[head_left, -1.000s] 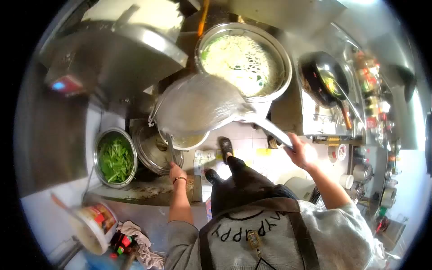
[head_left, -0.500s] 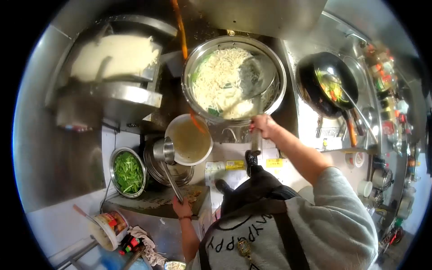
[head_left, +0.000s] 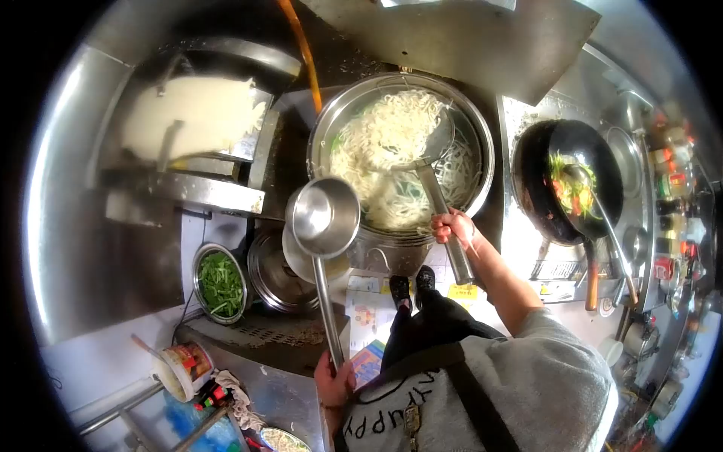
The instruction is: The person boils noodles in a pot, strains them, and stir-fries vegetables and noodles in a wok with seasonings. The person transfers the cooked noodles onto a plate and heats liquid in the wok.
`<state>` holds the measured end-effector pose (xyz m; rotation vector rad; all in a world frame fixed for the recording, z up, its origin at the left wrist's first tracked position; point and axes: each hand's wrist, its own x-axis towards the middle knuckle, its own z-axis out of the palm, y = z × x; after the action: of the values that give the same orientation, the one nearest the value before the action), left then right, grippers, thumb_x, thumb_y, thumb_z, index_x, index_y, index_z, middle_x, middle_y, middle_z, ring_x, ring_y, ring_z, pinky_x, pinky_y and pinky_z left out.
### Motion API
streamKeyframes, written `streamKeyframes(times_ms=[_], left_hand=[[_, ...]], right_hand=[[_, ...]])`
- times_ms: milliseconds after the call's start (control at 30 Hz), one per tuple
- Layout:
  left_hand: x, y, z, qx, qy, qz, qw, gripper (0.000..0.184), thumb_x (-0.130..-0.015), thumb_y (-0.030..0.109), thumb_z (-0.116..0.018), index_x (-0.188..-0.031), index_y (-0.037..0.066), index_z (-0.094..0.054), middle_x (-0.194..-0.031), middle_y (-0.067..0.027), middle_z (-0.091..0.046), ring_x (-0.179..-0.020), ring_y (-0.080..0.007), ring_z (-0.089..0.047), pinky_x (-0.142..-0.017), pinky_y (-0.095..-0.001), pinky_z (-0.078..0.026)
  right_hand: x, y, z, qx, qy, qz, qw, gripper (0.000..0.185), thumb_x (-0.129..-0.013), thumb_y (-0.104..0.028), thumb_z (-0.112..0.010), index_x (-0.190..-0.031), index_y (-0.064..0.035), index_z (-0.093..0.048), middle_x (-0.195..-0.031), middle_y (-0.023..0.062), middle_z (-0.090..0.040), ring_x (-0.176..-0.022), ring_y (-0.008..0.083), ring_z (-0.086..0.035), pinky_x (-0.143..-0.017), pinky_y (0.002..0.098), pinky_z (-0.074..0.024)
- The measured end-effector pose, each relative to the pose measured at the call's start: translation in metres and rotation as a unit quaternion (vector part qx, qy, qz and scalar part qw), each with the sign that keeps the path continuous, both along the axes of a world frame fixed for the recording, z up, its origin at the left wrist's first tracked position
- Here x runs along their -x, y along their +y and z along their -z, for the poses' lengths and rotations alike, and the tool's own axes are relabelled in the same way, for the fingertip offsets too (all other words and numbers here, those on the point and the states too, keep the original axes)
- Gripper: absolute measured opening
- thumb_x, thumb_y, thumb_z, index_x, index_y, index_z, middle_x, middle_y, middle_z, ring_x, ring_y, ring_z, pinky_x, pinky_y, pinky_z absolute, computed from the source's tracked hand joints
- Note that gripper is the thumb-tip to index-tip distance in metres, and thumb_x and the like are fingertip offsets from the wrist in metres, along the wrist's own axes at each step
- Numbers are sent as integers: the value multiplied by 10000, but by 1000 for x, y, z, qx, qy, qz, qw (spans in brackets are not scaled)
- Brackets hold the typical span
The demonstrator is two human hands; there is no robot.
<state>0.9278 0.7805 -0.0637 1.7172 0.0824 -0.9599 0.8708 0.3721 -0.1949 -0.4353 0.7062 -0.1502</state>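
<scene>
My left hand (head_left: 335,383) grips the long handle of a deep metal ladle (head_left: 325,218). The ladle's bowl hangs beside the near left rim of a large round pot (head_left: 488,162), and it looks empty. In my right hand (head_left: 455,228) is the broad metal handle of a skimmer (head_left: 440,143), its head tilted inside the pot. White noodles (head_left: 403,124) fill much of the pot, heaped against the skimmer's head, with a little green at the left. Partly hidden behind the ladle is a pale bucket (head_left: 335,265).
At right, a black wok (head_left: 538,173) holds vegetables and a metal scoop (head_left: 611,233); seasoning bottles (head_left: 666,184) stand beyond. Left are a bowl of chopped greens (head_left: 221,285), an empty-looking metal pot (head_left: 282,290) and a machine with a pale dough-like mass (head_left: 199,113). An orange hose (head_left: 303,49) hangs overhead.
My left hand has brought the ladle from over the bucket up and right toward the pot. My right hand has turned the skimmer, and the noodles have shifted. The camera view has moved slightly.
</scene>
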Motion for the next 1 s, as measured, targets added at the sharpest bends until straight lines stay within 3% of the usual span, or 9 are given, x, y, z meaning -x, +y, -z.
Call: streamKeyframes(times_ms=[200, 333, 400, 533, 700, 733, 833, 967, 1000], left_hand=[[-57, -73, 20, 77, -50, 42, 995, 347, -883, 49, -506, -1221, -20, -468, -578, -27, -478, -400, -78, -414, -373, -225, -340], [-82, -96, 32, 173, -29, 10, 984, 127, -870, 41, -547, -989, 16, -513, -622, -24, -510, -427, -83, -454, -366, -216, -340], [-85, -101, 28, 144, 19, -34, 989, 107, -885, 50, -539, -982, 15, -512, -635, -26, -515, -435, -84, -466, -369, -219, -356], [-92, -81, 24, 141, 28, 54, 988, 70, -887, 61, -547, -933, 24, -510, -652, -11, -490, -453, -90, -473, -369, -242, -368], [-104, -151, 25, 225, 192, -14, 955, 94, -871, 21, -535, -904, 78, -468, -656, -5, -457, -448, -93, -442, -373, -248, -352], [-106, -165, 29, 227, 181, 7, 957, 114, -864, 12, -534, -923, 83, -467, -673, -5, -460, -465, -94, -449, -378, -244, -353], [-109, -182, 54, 302, 218, 22, 928, 173, -841, -23, -530, -956, 88, -463, -704, -3, -463, -511, -97, -469, -392, -235, -361], [-116, -174, 81, 358, 306, 16, 882, 229, -828, -60, -510, -983, 102, -464, -684, 1, -441, -498, -79, -432, -400, -214, -359], [-120, -170, 89, 396, 339, 28, 853, 243, -828, -81, -488, -984, 104, -466, -676, 3, -431, -495, -65, -408, -394, -193, -349]], right_hand=[[50, 21, -58, -84, -53, -6, 995, 87, -859, 8, -473, -901, -52, -427, -661, 0, -418, -464, 48, -370, -401, 219, -343], [72, 50, -106, -101, -78, -4, 992, 166, -875, -18, -492, -1013, -58, -409, -679, 12, -414, -472, 47, -373, -391, 211, -345], [80, 58, -128, -53, -52, -12, 997, 178, -873, -17, -498, -1020, -53, -404, -679, 19, -411, -469, 49, -373, -385, 216, -347], [85, 75, -171, 108, 38, -38, 993, 252, -819, -10, -537, -1027, -27, -395, -659, 50, -423, -421, 79, -377, -354, 238, -351], [66, 97, -176, 289, 159, -73, 941, 284, -799, 11, -519, -1027, -13, -352, -621, 79, -443, -403, 132, -433, -352, 283, -397], [61, 95, -173, 362, 186, -133, 904, 277, -807, 8, -510, -1022, -2, -335, -590, 73, -444, -406, 148, -468, -355, 291, -411], [52, 107, -161, 411, 230, -127, 873, 228, -798, -23, -523, -961, 22, -371, -581, 57, -457, -436, 135, -494, -387, 292, -417], [65, 99, -156, 459, 311, -117, 824, 489, -842, -70, -538, -1241, 61, -289, -660, 113, -537, -465, 124, -505, -395, 281, -426], [73, 90, -158, 535, 360, -175, 744, 583, -822, -98, -573, -1288, 72, -265, -716, 167, -569, -544, 220, -575, -466, 342, -466]])
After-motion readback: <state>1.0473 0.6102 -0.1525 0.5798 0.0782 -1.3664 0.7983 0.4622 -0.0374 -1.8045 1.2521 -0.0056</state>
